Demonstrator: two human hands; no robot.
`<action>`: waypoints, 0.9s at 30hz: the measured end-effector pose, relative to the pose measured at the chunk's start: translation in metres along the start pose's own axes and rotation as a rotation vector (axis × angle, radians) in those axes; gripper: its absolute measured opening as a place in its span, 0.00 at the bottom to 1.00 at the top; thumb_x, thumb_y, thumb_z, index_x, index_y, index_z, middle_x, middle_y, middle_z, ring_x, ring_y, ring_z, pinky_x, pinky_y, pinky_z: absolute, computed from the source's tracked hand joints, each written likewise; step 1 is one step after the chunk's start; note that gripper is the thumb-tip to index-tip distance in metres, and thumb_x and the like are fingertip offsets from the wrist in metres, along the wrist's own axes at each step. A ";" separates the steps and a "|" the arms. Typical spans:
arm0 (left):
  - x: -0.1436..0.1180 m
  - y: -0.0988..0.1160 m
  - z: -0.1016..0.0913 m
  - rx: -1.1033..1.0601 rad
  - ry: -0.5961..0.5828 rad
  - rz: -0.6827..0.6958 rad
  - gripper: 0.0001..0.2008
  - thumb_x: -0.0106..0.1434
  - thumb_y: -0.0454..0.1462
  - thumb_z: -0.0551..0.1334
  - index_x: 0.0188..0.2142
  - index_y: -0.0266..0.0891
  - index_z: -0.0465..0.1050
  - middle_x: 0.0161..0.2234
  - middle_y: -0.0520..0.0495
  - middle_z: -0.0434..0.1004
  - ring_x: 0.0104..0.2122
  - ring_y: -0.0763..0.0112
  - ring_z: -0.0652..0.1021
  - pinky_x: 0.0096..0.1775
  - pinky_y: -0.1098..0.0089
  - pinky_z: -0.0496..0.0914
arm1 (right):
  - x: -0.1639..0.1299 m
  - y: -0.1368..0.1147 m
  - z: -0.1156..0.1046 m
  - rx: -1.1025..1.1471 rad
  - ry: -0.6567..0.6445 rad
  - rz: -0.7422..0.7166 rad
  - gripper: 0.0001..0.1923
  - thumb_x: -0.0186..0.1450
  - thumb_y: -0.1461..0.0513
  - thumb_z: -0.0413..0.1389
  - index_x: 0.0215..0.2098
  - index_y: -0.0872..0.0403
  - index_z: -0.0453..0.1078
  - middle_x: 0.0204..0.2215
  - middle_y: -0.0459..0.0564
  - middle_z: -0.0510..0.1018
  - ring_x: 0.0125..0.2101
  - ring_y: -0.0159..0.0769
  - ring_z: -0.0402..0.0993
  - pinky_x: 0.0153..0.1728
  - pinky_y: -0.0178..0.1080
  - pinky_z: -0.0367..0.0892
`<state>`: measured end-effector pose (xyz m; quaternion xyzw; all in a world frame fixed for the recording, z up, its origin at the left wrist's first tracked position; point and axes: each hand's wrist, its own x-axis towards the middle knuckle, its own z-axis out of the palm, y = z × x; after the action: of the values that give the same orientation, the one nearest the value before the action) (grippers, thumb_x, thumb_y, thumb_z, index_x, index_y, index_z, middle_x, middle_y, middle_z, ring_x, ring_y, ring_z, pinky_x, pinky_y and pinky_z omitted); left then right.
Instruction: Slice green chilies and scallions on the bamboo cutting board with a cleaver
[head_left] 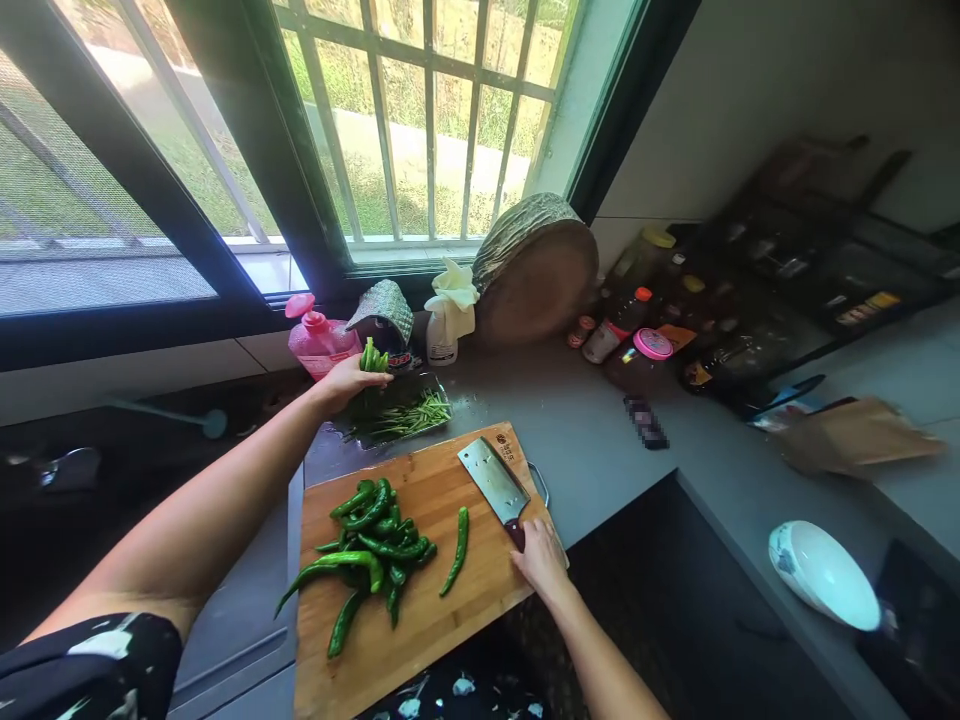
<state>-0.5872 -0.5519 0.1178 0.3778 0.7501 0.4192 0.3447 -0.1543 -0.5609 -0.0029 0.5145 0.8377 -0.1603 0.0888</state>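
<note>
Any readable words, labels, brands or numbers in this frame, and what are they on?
None can be read.
Cleaver blade: a small red mark, too small to read.
Cutting board: a round stamp at the top edge, too small.
Bottle labels by the wall: blurred.

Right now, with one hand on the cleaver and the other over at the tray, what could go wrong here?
1. The right hand grips the steel cleaver while the left hand holds green pepper pieces over the dark tray; with attention split, the blade might slip.
2. The wooden cutting board seems to overhang the grey counter edge, so it could tip.
3. The loose long green peppers could roll off.
</note>
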 end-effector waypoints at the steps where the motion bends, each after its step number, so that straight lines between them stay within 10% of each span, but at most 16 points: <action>1: -0.006 0.002 0.005 -0.096 -0.054 -0.010 0.21 0.42 0.46 0.66 0.32 0.35 0.65 0.23 0.51 0.70 0.24 0.70 0.73 0.29 0.68 0.69 | -0.003 -0.001 0.001 -0.017 0.009 -0.003 0.15 0.51 0.63 0.59 0.38 0.55 0.70 0.39 0.58 0.73 0.43 0.48 0.68 0.43 0.41 0.61; 5: -0.035 0.005 0.052 -0.192 -0.237 -0.036 0.20 0.44 0.44 0.66 0.34 0.36 0.65 0.23 0.52 0.69 0.22 0.71 0.72 0.26 0.69 0.68 | -0.004 -0.004 -0.007 0.084 0.043 0.047 0.13 0.52 0.65 0.55 0.37 0.56 0.68 0.38 0.57 0.72 0.40 0.44 0.70 0.40 0.39 0.63; 12: -0.080 -0.016 0.185 0.734 -0.315 0.074 0.11 0.54 0.34 0.57 0.39 0.38 0.64 0.36 0.42 0.74 0.36 0.63 0.75 0.34 0.68 0.68 | -0.007 0.024 -0.039 0.812 -0.111 0.197 0.06 0.59 0.59 0.46 0.30 0.53 0.62 0.14 0.39 0.66 0.15 0.30 0.65 0.19 0.32 0.63; 17: -0.070 -0.019 0.252 0.923 -0.225 0.126 0.16 0.63 0.31 0.44 0.46 0.36 0.63 0.43 0.36 0.71 0.43 0.59 0.73 0.40 0.62 0.67 | 0.010 0.041 -0.047 0.953 -0.164 0.179 0.08 0.58 0.56 0.51 0.29 0.52 0.60 0.12 0.36 0.63 0.11 0.28 0.62 0.14 0.30 0.62; 27: -0.071 -0.027 0.286 0.947 -0.209 0.039 0.44 0.47 0.45 0.64 0.61 0.45 0.46 0.58 0.36 0.57 0.56 0.49 0.58 0.53 0.42 0.46 | 0.048 0.072 -0.047 0.543 -0.185 -0.023 0.10 0.60 0.55 0.53 0.30 0.53 0.67 0.23 0.45 0.73 0.23 0.32 0.72 0.22 0.31 0.64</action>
<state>-0.3224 -0.5166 -0.0091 0.5472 0.8126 -0.0020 0.2005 -0.1112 -0.4738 0.0126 0.4934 0.7581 -0.4258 0.0220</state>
